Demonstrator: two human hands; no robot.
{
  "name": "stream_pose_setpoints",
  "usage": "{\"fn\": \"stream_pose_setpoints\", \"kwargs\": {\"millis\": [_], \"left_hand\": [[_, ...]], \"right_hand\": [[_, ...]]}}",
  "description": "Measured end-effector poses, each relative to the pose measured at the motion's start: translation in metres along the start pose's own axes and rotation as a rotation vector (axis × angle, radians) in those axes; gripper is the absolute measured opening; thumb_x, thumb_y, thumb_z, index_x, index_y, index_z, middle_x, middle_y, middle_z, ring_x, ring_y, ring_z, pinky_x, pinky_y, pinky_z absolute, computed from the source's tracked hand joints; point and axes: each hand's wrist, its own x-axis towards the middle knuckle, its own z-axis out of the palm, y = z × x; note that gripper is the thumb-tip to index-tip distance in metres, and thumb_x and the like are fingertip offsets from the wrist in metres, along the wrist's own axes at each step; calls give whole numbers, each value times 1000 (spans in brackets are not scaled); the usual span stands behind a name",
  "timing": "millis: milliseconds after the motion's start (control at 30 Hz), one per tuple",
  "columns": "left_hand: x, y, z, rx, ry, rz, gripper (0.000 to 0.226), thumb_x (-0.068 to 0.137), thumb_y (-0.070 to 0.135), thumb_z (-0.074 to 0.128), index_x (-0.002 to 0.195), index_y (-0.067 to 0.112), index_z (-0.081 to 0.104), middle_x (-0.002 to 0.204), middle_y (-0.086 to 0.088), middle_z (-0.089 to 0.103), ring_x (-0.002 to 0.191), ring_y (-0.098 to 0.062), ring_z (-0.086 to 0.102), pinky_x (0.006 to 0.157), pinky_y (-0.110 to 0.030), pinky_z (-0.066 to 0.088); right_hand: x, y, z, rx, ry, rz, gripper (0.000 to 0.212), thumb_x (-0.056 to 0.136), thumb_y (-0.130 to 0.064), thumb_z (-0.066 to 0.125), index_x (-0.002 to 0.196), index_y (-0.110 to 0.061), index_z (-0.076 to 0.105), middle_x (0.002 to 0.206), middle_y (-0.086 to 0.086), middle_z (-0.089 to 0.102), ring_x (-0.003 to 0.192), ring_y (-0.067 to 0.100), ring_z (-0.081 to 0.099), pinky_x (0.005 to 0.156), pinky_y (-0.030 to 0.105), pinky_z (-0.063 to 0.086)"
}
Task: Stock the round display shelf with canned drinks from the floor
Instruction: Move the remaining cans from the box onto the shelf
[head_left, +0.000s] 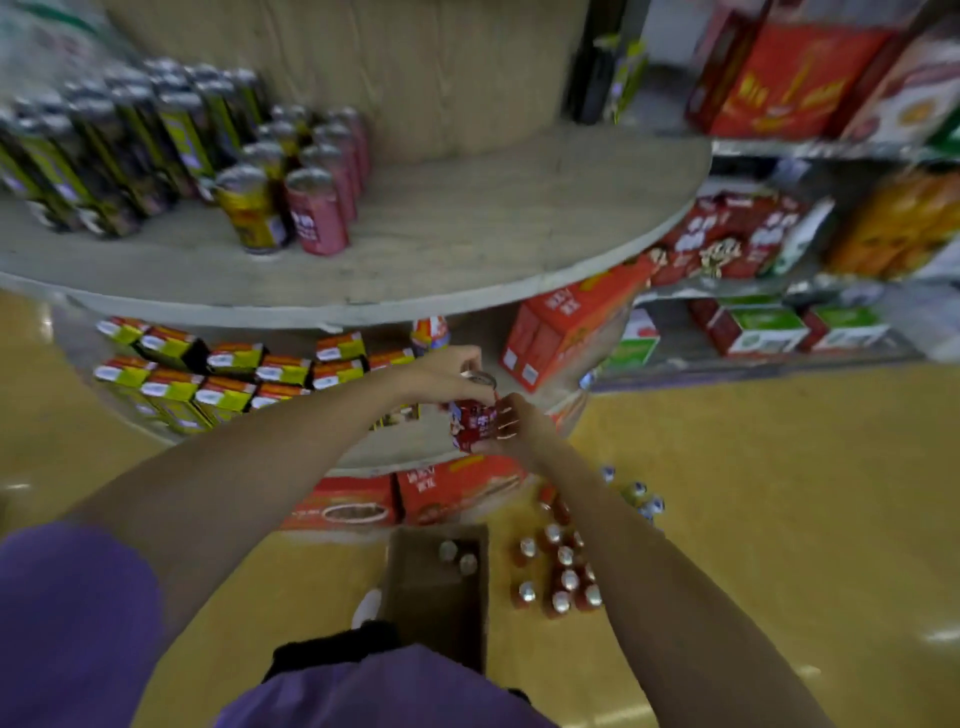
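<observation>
Head view, blurred: dark cans (119, 150) stand at the left of the round shelf (467, 244), with a yellow can (249, 213) and pink cans (322, 202) beside them. Below, the left hand (441, 374) grips the top of a red can (475, 423), held in front of the lower tier; the right hand (514, 423) clasps its side. Under them, a carton (441, 587) and bottles (561, 577) sit on the floor (779, 493).

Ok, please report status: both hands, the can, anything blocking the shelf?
Left hand grips red can at top; right hand holds its side. Can below top shelf. Open space beside pink cans.
</observation>
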Motion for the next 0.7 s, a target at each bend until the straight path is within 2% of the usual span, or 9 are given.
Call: {"fn": "stream_pose_setpoints", "kwargs": {"millis": [67,167,233,300,400,467,567,700], "left_hand": [[-9,17,-25,27,69,14,37,77,43,76,91,16,55,86,-2,60,69,-17,61,47,-30,53],[-20,33,-57,45,151,10,39,74,49,77,88,17,60,84,-9,68,70,-28,67,54,-43,57],[-30,42,-77,93,154,-2,42,76,50,76,90,13,60,80,-15,71,61,-34,68,46,-40,53],[-41,50,-95,166,164,-18,45,77,53,75,88,12,58,76,-15,72,49,-29,65,38,-31,48],[-55,54,-120,261,210,-30,52,77,58,72,85,9,57,73,-12,70,43,-20,60,39,-27,45],[-62,53,-135,323,270,-29,52,78,59,69,82,9,58,66,-9,67,41,-17,57,42,-28,42],[-67,48,-156,453,404,0,55,75,65,65,70,10,60,63,-3,64,56,-17,60,50,-30,41],[-65,39,-184,572,458,23,56,71,73,56,65,18,57,65,3,62,66,-16,60,59,-32,48]], "right_hand": [[4,-27,-12,58,-24,-45,72,65,-23,91,125,-13,53,108,3,68,97,18,65,89,39,54],[11,-61,-24,115,-71,-111,73,66,-23,91,128,-16,53,112,0,68,101,15,64,93,38,53],[15,-79,-28,129,-114,-142,75,66,-23,90,130,-17,51,109,-6,66,97,8,63,86,30,54],[19,-97,-29,128,-158,-185,72,66,-24,90,129,-20,54,106,-11,67,94,2,62,82,23,49],[26,-120,-25,134,-171,-240,80,59,-40,92,130,-28,55,110,-12,69,99,2,63,89,29,52],[30,-136,-21,171,-188,-257,81,61,-38,92,131,-28,53,112,-10,70,102,6,65,92,34,54],[32,-162,-14,176,-167,-291,67,65,-35,90,123,-30,59,108,-11,71,100,2,66,89,25,52],[42,-188,-4,187,-69,-270,62,66,-36,88,119,-23,61,103,-12,69,94,5,63,72,17,46]]}}
